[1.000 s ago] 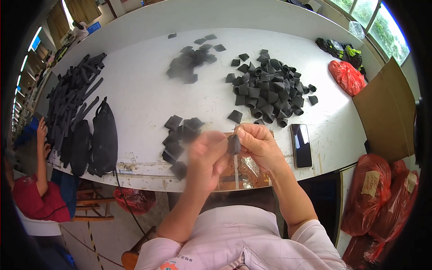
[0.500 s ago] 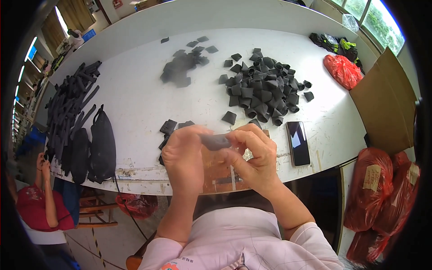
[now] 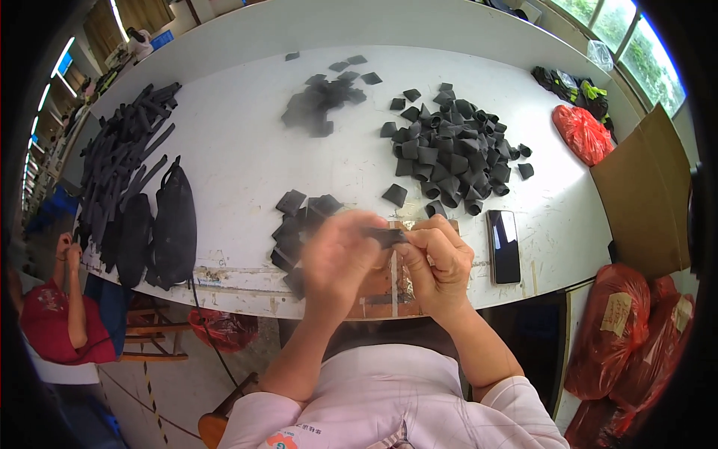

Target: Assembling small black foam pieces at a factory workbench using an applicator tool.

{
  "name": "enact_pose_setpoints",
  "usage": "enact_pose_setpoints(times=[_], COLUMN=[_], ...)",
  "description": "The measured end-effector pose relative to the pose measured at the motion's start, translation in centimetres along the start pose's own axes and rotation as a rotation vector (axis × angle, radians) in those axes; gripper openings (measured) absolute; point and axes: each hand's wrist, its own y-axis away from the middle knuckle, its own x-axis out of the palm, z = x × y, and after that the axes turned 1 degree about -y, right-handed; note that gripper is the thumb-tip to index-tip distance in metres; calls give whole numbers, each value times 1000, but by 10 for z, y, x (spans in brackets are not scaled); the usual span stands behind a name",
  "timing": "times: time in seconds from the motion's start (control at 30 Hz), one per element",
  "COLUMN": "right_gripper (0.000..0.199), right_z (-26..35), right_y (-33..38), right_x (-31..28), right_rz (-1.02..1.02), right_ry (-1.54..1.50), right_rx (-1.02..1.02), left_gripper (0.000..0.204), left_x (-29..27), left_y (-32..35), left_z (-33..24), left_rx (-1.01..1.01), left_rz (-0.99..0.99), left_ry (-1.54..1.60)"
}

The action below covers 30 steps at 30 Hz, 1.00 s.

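My left hand point(image 3: 338, 254) and my right hand point(image 3: 440, 262) meet over the near edge of the white table point(image 3: 239, 157). Both pinch one small black foam piece point(image 3: 386, 236) between their fingertips; the left hand is blurred. Just left of the hands lies a small stack of black square pieces point(image 3: 299, 217). A single black piece point(image 3: 394, 194) lies beyond the hands. Farther back on the right is a big heap of curled black pieces point(image 3: 452, 153), and a flatter pile of dark pieces point(image 3: 321, 101) lies at the back centre.
A dark phone point(image 3: 504, 245) lies right of my hands. Long black strips point(image 3: 123, 150) and black pouches point(image 3: 173, 224) fill the table's left side. A cardboard sheet point(image 3: 647, 194) and red bags point(image 3: 624, 337) stand right. A seated person in red point(image 3: 52, 322) is at left.
My hands have come closer together and lower toward the table edge, still working the black piece. The camera view has shifted slightly.
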Motion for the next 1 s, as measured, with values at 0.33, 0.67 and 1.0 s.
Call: enact_pose_setpoints(times=[0.33,0.67,1.0], right_gripper=[5,8,9], right_z=[15,9,-3], right_y=[-10,-26,-14], right_x=[-9,-21,-12], right_rz=[73,222,219], right_ry=[-57,-159,-206], right_rx=[198,202,46], left_gripper=[6,12,9], left_x=[-12,-6,-3], left_y=[-3,-13,-5], left_z=[0,-6,-3], left_rx=[-359,257,474], left_rz=[160,167,80], left_ry=[-102,-336,-664])
